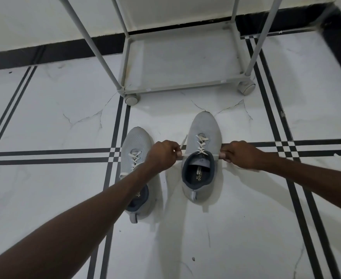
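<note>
Grey knit upper, dark blue lining. Head view: right sneaker (203, 125) stands sole-down on the floor (54, 109), white marble-look tile with black stripe bands. Its long axis runs away from the person. The toe points forward at the rack (181, 57) and the heel tab faces the person, and the whole shoe is tilted slightly to the left.

The cream lace (201, 145) criss-crosses the eyelets, and its two ends are drawn out sideways, taut, across the mouth of the shoe and square to the long axis. Left hand (163, 156) has its fingers curled and pinches one end just left of the collar, with a loose tail rising from it over the vamp. Right hand (240, 155) is likewise curled and pinches the other end just right of the collar. The hands are well apart, with the shoe between them.

Left sneaker (136, 143) lies just beside the first, parallel to it with its toe forward, set nearer the person. The left forearm crosses its heel half. Its lace is threaded with the ends slack.

The rack is a grey tube frame, and one caster (132, 99) sits near the left sneaker's toe.
</note>
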Available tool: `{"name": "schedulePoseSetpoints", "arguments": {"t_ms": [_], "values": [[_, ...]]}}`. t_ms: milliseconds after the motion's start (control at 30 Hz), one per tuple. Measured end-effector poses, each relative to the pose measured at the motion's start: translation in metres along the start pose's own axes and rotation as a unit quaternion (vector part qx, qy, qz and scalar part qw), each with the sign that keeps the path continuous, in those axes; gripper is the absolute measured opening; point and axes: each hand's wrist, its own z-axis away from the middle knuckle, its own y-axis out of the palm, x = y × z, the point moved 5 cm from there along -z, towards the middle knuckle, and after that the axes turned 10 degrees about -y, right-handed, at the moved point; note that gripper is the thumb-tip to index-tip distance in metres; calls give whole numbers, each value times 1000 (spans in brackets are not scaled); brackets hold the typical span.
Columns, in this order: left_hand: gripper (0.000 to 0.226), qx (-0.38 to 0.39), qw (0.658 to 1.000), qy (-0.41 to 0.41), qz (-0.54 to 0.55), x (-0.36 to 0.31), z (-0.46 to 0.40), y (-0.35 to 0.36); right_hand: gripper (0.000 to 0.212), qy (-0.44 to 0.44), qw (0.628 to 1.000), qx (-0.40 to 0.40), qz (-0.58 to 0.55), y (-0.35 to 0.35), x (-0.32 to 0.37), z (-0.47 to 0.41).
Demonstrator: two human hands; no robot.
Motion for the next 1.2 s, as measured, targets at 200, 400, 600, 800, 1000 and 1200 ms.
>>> {"name": "schedulePoseSetpoints", "arguments": {"t_ms": [200,400,600,800,1000,1200], "values": [[18,-25,982,97,-160,7,-9,-24,41,47,992,19,-113,-28,8,5],[20,-170,978,26,-118,-20,-10,-48,32,74,987,23,-143,-70,32,8],[14,30,889,-26,456,-66,-6,-39,21,28,996,18,-82,-117,64,7],[27,218,876,-34,430,-93,0,-19,14,-56,992,-108,36,-148,80,3],[23,226,912,39,339,-98,-3,-28,10,-69,956,-272,86,-129,61,-13],[21,200,928,81,305,-94,-10,-47,10,-5,937,-337,-90,-94,48,-17]]}}
